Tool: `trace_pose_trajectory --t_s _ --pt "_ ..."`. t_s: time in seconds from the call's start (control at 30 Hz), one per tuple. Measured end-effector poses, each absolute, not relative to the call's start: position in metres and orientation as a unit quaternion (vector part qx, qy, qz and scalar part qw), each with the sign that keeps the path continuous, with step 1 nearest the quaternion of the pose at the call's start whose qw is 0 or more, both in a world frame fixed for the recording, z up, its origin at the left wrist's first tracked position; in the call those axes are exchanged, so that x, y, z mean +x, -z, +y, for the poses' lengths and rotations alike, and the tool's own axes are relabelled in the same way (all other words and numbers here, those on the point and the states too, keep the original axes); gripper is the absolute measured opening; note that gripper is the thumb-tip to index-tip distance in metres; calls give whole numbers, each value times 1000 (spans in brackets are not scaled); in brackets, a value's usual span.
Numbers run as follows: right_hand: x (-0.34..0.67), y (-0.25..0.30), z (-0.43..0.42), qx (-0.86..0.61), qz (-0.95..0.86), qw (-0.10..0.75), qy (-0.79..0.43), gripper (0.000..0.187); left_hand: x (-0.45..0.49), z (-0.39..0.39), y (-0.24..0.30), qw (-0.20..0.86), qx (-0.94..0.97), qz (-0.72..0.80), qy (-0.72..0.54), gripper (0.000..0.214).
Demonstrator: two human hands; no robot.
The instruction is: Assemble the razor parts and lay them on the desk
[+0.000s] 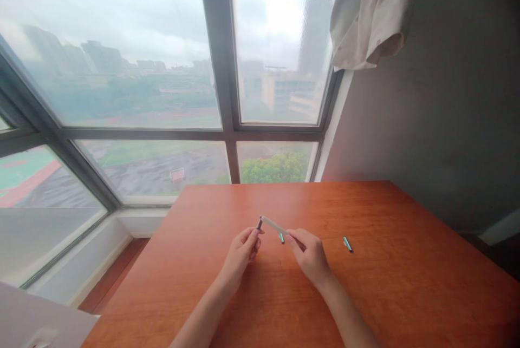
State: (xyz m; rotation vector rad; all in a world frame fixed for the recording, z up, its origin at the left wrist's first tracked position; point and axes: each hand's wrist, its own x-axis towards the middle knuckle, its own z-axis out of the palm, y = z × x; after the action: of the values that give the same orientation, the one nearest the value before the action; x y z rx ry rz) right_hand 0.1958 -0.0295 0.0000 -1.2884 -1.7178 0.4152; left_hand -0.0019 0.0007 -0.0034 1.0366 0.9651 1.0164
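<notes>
Above the table, my left hand (242,250) pinches a short, dark stick-like piece (259,223) between thumb and fingers, holding it nearly upright. My right hand (311,253) grips the near end of a narrow pale strip (274,225). The strip slants up to the left, and its far end meets the top of the dark piece; whether the two are joined I cannot tell. Just left of my right fingers, a small green-and-dark piece (281,238) lies on the table. A similar small piece (347,244) rests farther right, apart from both hands.
The reddish-brown wooden table (406,283) reaches forward to large windows with a grey frame (231,134). A light shirt-like garment (369,12) hangs at the upper right, beside a grey wall (439,104). White ledges run along the left.
</notes>
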Motion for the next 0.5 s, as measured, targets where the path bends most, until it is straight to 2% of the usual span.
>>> trace_pose_trajectory --t_s 0.23,0.5 --pt "198 0 -28 -535 -672 486 -157 27 1 -5 -3 672 460 415 -405 46" --pt "198 1 -29 -548 -689 453 -142 31 1 -4 -2 658 461 429 -412 46"
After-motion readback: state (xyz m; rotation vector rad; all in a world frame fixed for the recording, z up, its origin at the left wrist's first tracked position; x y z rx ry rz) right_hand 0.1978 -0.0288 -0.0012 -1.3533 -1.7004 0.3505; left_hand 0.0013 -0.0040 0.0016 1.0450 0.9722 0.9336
